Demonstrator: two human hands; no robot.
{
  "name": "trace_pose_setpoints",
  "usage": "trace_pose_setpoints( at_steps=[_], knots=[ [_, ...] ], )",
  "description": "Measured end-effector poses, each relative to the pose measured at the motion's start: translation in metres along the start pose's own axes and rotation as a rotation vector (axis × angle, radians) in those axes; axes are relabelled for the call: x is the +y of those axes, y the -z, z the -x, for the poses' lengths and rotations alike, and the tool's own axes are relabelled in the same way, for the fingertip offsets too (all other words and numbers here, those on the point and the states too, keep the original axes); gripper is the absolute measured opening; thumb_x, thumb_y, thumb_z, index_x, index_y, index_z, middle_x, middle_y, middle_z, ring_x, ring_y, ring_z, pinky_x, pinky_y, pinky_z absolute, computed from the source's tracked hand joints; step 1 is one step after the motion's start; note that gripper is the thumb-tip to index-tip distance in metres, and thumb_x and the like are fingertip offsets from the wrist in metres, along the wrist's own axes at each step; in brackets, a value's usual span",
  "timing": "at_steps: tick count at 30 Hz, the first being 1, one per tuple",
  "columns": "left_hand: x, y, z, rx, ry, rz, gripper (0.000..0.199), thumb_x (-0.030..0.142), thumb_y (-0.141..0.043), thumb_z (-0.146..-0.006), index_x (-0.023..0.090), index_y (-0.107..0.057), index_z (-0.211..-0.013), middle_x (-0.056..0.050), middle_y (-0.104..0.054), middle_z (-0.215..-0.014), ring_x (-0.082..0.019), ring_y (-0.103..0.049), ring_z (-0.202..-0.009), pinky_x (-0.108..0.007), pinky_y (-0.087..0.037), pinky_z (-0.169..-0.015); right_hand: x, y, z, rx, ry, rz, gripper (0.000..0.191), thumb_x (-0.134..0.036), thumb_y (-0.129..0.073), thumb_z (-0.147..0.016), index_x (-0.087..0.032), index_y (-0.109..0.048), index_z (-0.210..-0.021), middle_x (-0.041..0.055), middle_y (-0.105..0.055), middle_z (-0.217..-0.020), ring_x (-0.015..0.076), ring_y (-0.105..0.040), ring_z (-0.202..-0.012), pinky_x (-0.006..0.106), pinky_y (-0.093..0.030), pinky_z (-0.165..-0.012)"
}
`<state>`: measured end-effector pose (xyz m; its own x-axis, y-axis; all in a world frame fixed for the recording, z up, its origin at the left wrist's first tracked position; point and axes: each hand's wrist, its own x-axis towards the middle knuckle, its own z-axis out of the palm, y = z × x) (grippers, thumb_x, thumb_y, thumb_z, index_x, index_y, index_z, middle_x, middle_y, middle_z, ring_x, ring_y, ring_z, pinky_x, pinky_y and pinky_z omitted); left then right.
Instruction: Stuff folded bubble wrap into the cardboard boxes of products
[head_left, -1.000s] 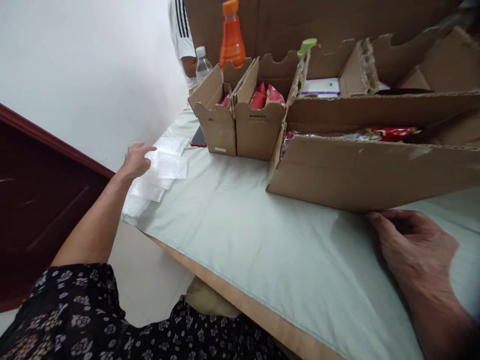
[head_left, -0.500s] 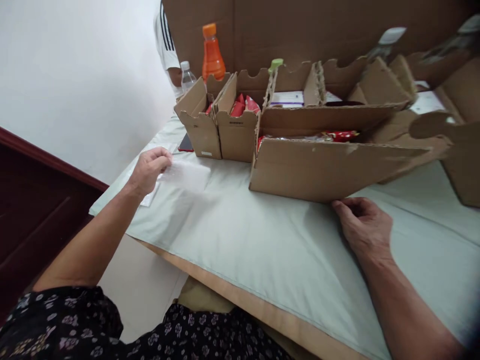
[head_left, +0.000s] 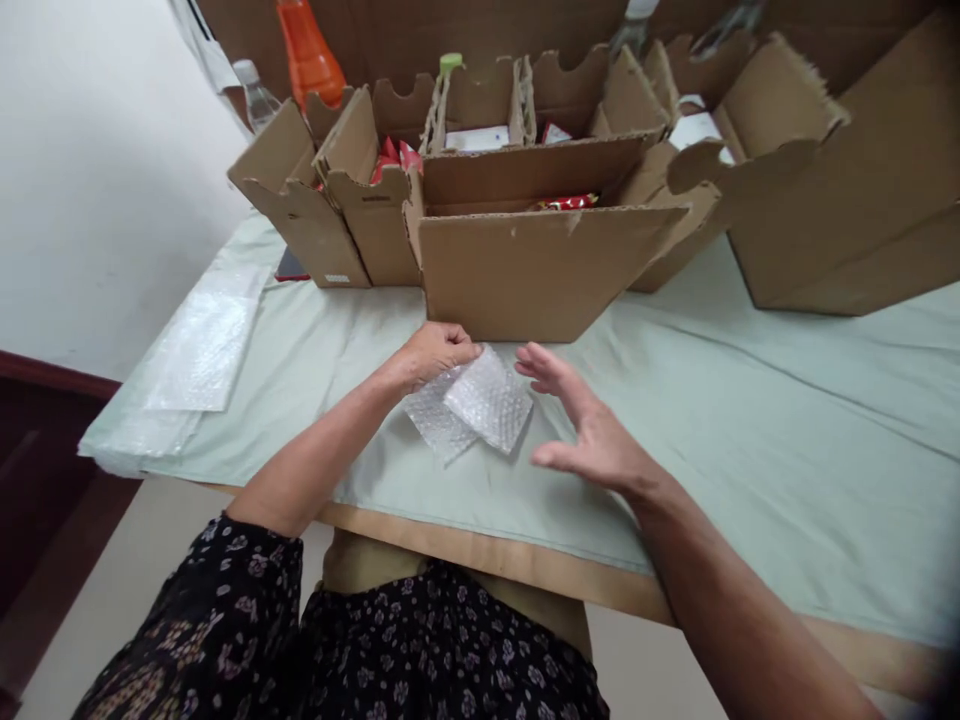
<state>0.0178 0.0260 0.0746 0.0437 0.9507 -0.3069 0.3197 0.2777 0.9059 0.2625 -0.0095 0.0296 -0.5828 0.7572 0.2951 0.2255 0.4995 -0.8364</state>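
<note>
My left hand (head_left: pixel 442 352) pinches the top of a clear bubble wrap piece (head_left: pixel 491 400), which hangs in two overlapping layers or sheets just above the cloth. To its right my right hand (head_left: pixel 574 420) is spread, thumb apart from the fingers and nothing in it. Its fingertips are close to the bubble wrap's right edge. Behind both hands stands a long open cardboard box (head_left: pixel 540 275) with a red shiny packet (head_left: pixel 568 202) inside. More bubble wrap sheets (head_left: pixel 210 335) lie flat in a pile at the table's left end.
Several open cardboard boxes form a row behind, among them a narrow box (head_left: pixel 304 225) and a large box (head_left: pixel 810 240). An orange bottle (head_left: pixel 311 60) and a clear bottle (head_left: pixel 256 98) stand behind them. A pale green cloth (head_left: pixel 750 430) covers the table.
My left hand has carried the bubble wrap from the left end to the middle. My right hand has left the box's lower edge and spread open beside the wrap. The view has shifted.
</note>
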Motion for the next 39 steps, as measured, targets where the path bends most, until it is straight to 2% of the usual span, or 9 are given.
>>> trace_pose_setpoints(
  at_steps=[3,7,11,14,20,22,30,35,39],
  knots=[
    [-0.016,-0.001,-0.007,0.034,0.01,0.08,0.018,0.025,-0.071,-0.076,0.018,-0.057,-0.068,0.007,-0.051,-0.06,-0.008,-0.043,-0.055,-0.024,-0.032,-0.056,0.004,-0.026,0.002,0.002,0.034,0.293,0.112,-0.065,-0.081,-0.08,-0.026,-0.026,-0.17,0.021,-0.04,-0.169,0.0417,-0.048,-0.15,0.064,-0.048,-0.113],
    [-0.025,0.013,-0.002,-0.149,0.031,0.117,0.033,0.035,-0.076,-0.075,0.017,-0.065,-0.1,0.006,-0.06,-0.066,-0.011,-0.051,-0.057,-0.025,-0.037,-0.057,0.007,-0.041,-0.006,0.211,0.023,0.391,0.039,-0.034,-0.064,-0.099,-0.022,-0.066,-0.136,0.0158,-0.071,-0.139,0.0331,-0.07,-0.126,0.053,-0.058,-0.101],
    [-0.025,0.023,0.003,-0.32,-0.002,0.045,0.07,0.029,-0.076,-0.073,0.016,-0.056,-0.138,0.003,-0.066,-0.078,-0.013,-0.059,-0.069,-0.026,-0.043,-0.064,0.008,-0.022,-0.012,0.409,-0.216,0.21,0.017,-0.03,-0.058,-0.102,-0.025,-0.074,-0.096,0.0063,-0.081,-0.112,0.0243,-0.078,-0.102,0.043,-0.062,-0.093],
    [-0.027,0.021,0.005,-0.326,-0.059,-0.037,0.062,0.021,-0.068,-0.077,0.018,-0.06,-0.138,0.004,-0.061,-0.075,-0.012,-0.054,-0.067,-0.025,-0.041,-0.063,0.003,-0.002,-0.007,0.399,-0.238,0.101,0.015,-0.038,-0.064,-0.1,-0.025,-0.072,-0.098,0.0075,-0.079,-0.117,0.0265,-0.075,-0.111,0.047,-0.06,-0.099],
    [-0.028,0.006,0.004,-0.135,-0.068,-0.197,0.036,0.032,-0.067,-0.085,0.017,-0.074,-0.117,0.005,-0.053,-0.064,-0.012,-0.047,-0.059,-0.026,-0.035,-0.056,-0.007,-0.017,0.005,-0.1,0.051,0.324,0.104,-0.069,-0.08,-0.081,-0.029,-0.034,-0.166,0.0198,-0.041,-0.168,0.0457,-0.048,-0.148,0.067,-0.047,-0.114],
    [-0.026,0.001,0.006,-0.072,-0.077,-0.257,0.033,0.037,-0.07,-0.085,0.018,-0.076,-0.111,0.004,-0.057,-0.064,-0.013,-0.049,-0.06,-0.027,-0.038,-0.058,-0.004,-0.031,0.006,-0.097,0.074,0.431,0.105,-0.06,-0.078,-0.086,-0.029,-0.024,-0.17,0.0216,-0.042,-0.167,0.0458,-0.051,-0.145,0.068,-0.049,-0.11],
    [-0.022,-0.005,0.012,-0.038,-0.08,-0.332,0.041,0.057,-0.07,-0.086,0.018,-0.076,-0.098,0.003,-0.055,-0.064,-0.013,-0.049,-0.059,-0.028,-0.036,-0.059,0.003,-0.019,0.003,0.359,-0.182,0.251,0.014,-0.026,-0.063,-0.099,-0.026,-0.073,-0.109,0.0094,-0.073,-0.134,0.0278,-0.073,-0.118,0.048,-0.059,-0.103],
    [-0.023,0.004,0.012,-0.176,-0.124,-0.38,0.028,0.035,-0.072,-0.08,0.02,-0.075,-0.103,0.002,-0.062,-0.072,-0.014,-0.052,-0.063,-0.026,-0.038,-0.058,0.012,-0.005,-0.007,0.742,-0.542,-0.262,0.015,-0.039,-0.071,-0.09,-0.024,-0.066,-0.088,0.0021,-0.071,-0.088,0.0188,-0.067,-0.08,0.035,-0.057,-0.077],
    [-0.022,0.012,0.015,-0.307,-0.135,-0.352,0.033,0.022,-0.06,-0.08,0.022,-0.074,-0.11,0.003,-0.059,-0.069,-0.012,-0.046,-0.058,-0.025,-0.032,-0.053,0.024,0.011,-0.013,0.788,-0.607,-0.415,0.025,-0.043,-0.076,-0.08,-0.027,-0.057,-0.081,-0.0003,-0.059,-0.075,0.0163,-0.052,-0.065,0.033,-0.047,-0.061]
  ],
)
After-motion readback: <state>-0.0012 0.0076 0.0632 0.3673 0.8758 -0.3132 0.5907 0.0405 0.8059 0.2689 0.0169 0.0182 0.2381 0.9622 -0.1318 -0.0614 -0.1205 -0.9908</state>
